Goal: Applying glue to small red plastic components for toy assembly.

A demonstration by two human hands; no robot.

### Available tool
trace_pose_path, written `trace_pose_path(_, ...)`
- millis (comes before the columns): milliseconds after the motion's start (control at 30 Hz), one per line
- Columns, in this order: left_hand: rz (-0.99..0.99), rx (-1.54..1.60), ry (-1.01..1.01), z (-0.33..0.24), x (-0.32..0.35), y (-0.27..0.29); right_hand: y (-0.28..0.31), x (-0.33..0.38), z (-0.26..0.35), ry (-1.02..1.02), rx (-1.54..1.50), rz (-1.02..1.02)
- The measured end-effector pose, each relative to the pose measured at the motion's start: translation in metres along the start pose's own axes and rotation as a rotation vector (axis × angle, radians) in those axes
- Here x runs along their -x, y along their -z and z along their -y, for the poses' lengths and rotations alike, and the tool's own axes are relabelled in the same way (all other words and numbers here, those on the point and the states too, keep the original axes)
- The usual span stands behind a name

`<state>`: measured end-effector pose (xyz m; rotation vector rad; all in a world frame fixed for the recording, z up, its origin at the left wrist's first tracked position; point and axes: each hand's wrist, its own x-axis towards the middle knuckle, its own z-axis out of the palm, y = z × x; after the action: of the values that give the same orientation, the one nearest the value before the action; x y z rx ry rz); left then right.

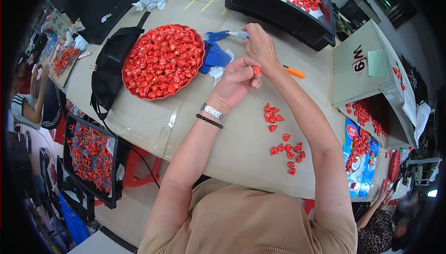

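My left hand (234, 81) pinches a small glossy red piece (256, 69) between thumb and fingertips; most of it is covered. Just beyond, my right hand (261, 45) is closed around a slim whitish tube (239, 34), whose narrow end points left at a blue cloth scrap (216, 36). What the tube contains cannot be made out. A larger blue cloth (215, 56) and crumpled white tissue lie left of my hands. An orange-handled tool (294, 72) rests partly behind my right forearm. Between my arms, several loose red figure-like pieces (287, 149) are scattered on the table.
To the left stands a red scalloped tray (162, 62) heaped with red pieces, beside a black bag (114, 63). A black bin (278, 12) holds more at the back. A grey box (371, 68) stands right. Other people work at both sides; a filled black tray (90, 156) sits lower left.
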<state>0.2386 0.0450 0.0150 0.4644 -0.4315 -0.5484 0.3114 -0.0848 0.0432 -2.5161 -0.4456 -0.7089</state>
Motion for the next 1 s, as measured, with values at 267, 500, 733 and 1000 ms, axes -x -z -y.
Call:
trace_pose_path(267,-0.001,0.011,0.0,0.0,-0.001,0.004,-0.006,-0.007,0.004,0.042,0.092,0.018)
trace_pose_path(500,-0.01,0.018,0.009,0.0,-0.001,0.004,-0.009,-0.011,0.003,0.032,0.116,0.028)
trace_pose_path(733,-0.049,0.005,0.008,-0.001,0.0,0.004,-0.006,-0.005,0.001,-0.022,0.057,-0.017)
trace_pose_path(1000,-0.065,0.002,-0.001,-0.002,0.0,0.004,0.006,0.001,-0.004,-0.343,-0.198,-0.041)
